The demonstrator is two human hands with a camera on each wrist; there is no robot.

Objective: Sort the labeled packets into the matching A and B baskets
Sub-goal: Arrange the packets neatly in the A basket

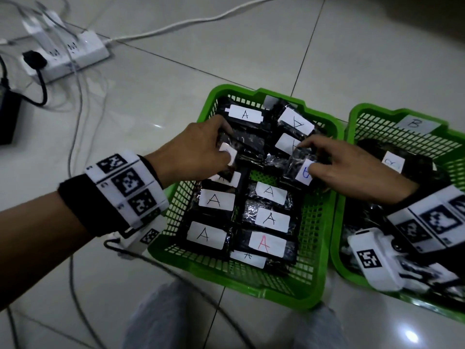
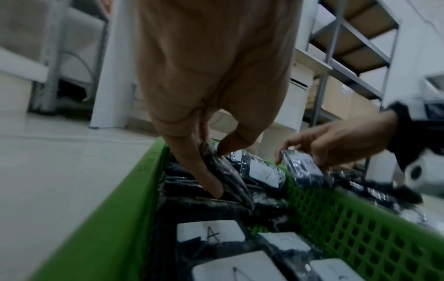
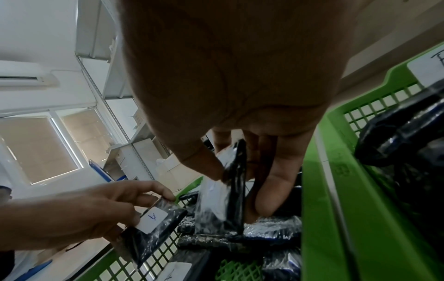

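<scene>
Two green baskets stand side by side on the floor. Basket A (image 1: 254,283) is filled with black packets bearing white "A" labels (image 1: 217,200). Basket B (image 1: 358,114) on the right carries a "B" tag (image 1: 415,123). My left hand (image 1: 224,147) reaches into basket A's far left part and pinches a black packet (image 2: 228,175) whose label reads "A" (image 3: 153,218). Over basket A's right side, my right hand (image 1: 309,157) pinches another black packet (image 3: 223,199); its label (image 1: 303,173) has a blue letter half covered by my thumb.
A white power strip (image 1: 73,54) with plugs and cables lies on the tiled floor at the far left, beside a black adapter (image 1: 7,114). Cables run past basket A's near left corner. My knees (image 1: 156,321) are at the bottom edge. Metal shelving (image 2: 348,57) stands beyond.
</scene>
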